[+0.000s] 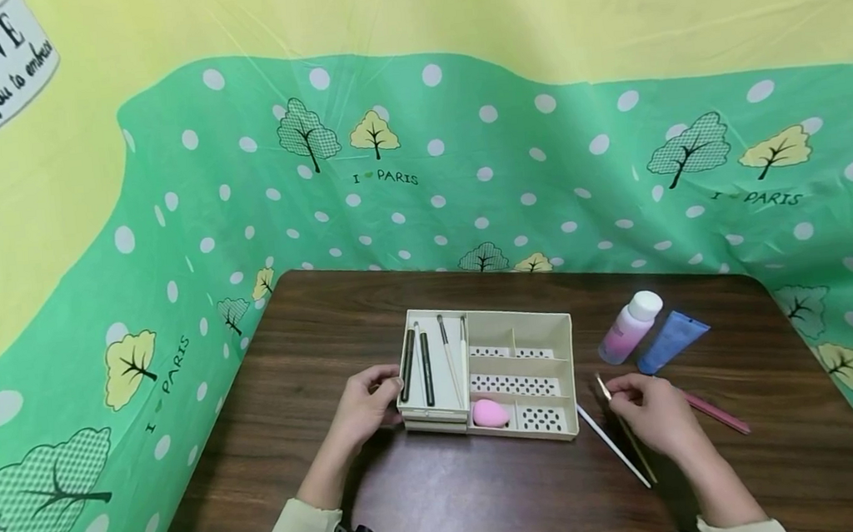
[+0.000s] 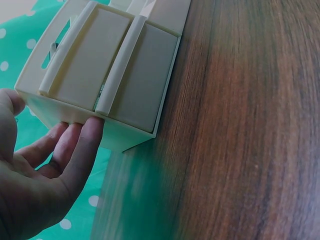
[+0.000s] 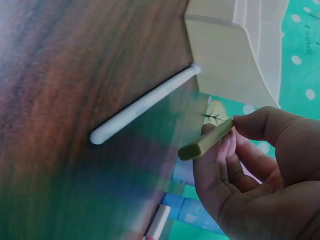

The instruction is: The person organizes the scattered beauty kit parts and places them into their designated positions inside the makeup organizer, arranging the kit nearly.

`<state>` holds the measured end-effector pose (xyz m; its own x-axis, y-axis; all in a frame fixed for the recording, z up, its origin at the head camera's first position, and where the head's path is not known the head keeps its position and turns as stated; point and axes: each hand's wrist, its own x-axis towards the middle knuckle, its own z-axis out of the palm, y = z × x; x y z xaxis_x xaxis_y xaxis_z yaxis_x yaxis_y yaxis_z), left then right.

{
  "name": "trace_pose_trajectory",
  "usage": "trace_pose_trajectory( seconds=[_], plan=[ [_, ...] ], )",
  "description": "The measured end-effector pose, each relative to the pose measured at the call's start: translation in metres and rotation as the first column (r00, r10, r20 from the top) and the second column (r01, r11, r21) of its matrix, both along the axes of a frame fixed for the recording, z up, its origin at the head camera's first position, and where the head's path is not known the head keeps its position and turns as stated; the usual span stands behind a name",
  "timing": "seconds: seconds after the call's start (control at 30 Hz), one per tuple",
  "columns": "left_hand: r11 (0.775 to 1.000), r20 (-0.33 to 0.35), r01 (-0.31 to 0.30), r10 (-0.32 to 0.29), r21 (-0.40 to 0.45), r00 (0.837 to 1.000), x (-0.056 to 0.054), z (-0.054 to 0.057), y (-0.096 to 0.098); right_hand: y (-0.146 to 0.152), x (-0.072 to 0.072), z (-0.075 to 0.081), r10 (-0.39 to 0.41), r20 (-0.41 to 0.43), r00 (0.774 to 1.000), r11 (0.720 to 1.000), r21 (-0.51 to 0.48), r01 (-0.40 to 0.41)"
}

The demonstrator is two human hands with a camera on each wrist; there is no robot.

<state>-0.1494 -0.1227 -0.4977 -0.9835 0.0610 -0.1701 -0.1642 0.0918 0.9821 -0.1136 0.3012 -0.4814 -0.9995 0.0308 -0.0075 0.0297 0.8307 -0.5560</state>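
Thumb and fingertips of my right hand [image 1: 656, 415] pinch a slim olive-handled brush [image 1: 640, 454], which I see to the right of the cream organizer box [image 1: 526, 435]. I have the left hand [image 1: 362, 406] at the box's left end, fingers loosely bent and spread from the thumb, their tips touching the side wall. My left wrist view shows two drawer fronts [image 2: 147, 70] just above those fingertips. Dark pencils [image 1: 426, 370] and a thin brush [image 1: 450, 352] lie on the box's left-hand top; a pink sponge [image 1: 490, 413] sits in a front compartment. One end of a white stick [image 1: 614, 445] lies right by the box's right wall; I can't tell whether they touch. Beyond the right hand, a pink-and-white bottle [image 1: 630, 329] stands beside a blue tube [image 1: 671, 341], with a pink stick [image 1: 718, 412] lying nearer me.
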Motion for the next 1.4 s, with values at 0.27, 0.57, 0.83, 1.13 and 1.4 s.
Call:
trace_pose_trajectory(
  seconds=[0.27,0.57,0.83,1.13,1.4],
  plan=[
    [1.0,0.015,0.001,-0.001,0.007,1.0,0.0,0.002,0.0,-0.002,0.0,0.011,-0.003,-0.028,1.0,1.0,-0.009,0.003],
    [1.0,0.021,-0.001,0.001,0.001,1.0,0.002,0.003,0.0,-0.019,-0.007,0.029,0.011,-0.093,0.996,1.0,-0.018,-0.012],
    [0.999,0.035,0.032,-0.032,0.015,0.999,0.002,0.007,-0.002,-0.04,-0.019,0.044,0.052,-0.142,0.988,0.997,-0.044,-0.059],
    [0.996,0.047,0.053,-0.056,0.076,0.997,0.002,0.007,-0.004,-0.073,-0.033,0.054,0.122,-0.101,0.987,0.956,-0.257,-0.144],
    [0.993,0.021,0.051,-0.053,0.107,0.998,0.002,0.01,-0.003,-0.105,-0.046,0.061,0.152,-0.055,0.987,0.914,-0.373,-0.162]
  ],
)
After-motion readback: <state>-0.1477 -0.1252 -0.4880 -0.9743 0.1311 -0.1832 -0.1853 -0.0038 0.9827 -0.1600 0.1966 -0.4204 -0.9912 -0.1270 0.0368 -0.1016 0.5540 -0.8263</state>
